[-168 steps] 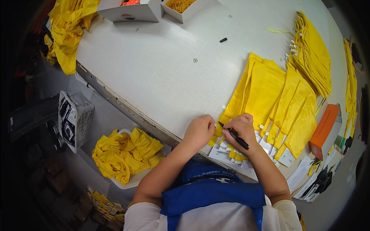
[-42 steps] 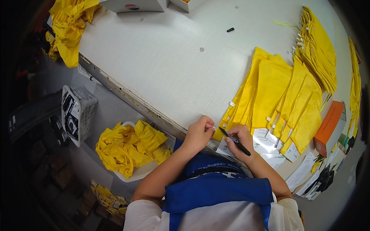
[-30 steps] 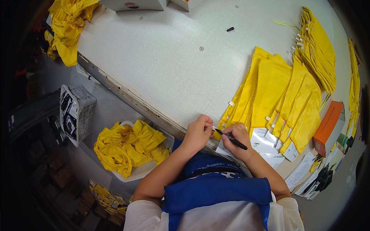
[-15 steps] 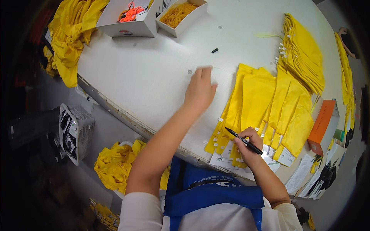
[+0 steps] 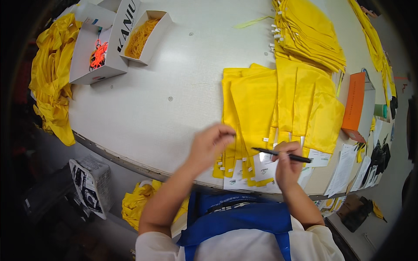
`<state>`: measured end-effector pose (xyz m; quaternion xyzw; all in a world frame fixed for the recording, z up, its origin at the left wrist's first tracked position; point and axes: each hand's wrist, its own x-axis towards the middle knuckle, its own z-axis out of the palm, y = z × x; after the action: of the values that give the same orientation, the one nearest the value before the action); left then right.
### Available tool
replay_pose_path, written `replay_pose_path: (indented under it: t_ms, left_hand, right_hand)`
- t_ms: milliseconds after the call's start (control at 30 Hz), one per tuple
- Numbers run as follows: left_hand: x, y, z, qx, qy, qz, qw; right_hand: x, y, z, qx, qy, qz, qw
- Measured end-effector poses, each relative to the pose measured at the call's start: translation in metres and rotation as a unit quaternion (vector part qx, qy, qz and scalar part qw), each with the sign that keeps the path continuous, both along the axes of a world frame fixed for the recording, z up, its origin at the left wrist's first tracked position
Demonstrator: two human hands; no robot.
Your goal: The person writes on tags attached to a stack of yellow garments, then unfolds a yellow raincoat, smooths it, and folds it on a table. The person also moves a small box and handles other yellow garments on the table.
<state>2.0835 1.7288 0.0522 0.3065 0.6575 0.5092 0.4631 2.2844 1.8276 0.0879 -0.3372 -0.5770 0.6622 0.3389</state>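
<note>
Yellow cloths [image 5: 256,102]: 1 o'clock of left hand [image 5: 211,144], 11 of right hand [image 5: 287,168] | flat, overlapping, white-tagged | right: gripping black marker [image 5: 300,158]; left: blurred, can't tell

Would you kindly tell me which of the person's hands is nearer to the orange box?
Right: the right hand, holding a black pen, is left of the orange box, lower in view; the left hand is much farther left.

Blurred left hand [image 5: 211,143], cropped yellow stack [image 5: 307,35]
Whether its fingertips [image 5: 231,130] touch the yellow cloth [image 5: 253,102] is unclear; beyond the right hand [image 5: 286,170], the top edge cuts off the stack.
</note>
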Motion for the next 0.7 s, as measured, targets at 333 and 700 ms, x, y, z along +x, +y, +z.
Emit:
replay_pose_path:
  t_ms: [333, 700]
  left_hand:
    - [0.047, -0.029, 0.024, 0.031, -0.189, 0.028, 0.981]
    - [0.067, -0.048, 0.049, 0.070, -0.157, 0.014, 0.985]
  right_hand:
    - [-0.007, 0.005, 0.031, 0.020, 0.000, 0.096, 0.995]
    - [0.017, -0.033, 0.028, -0.069, -0.035, 0.087, 0.993]
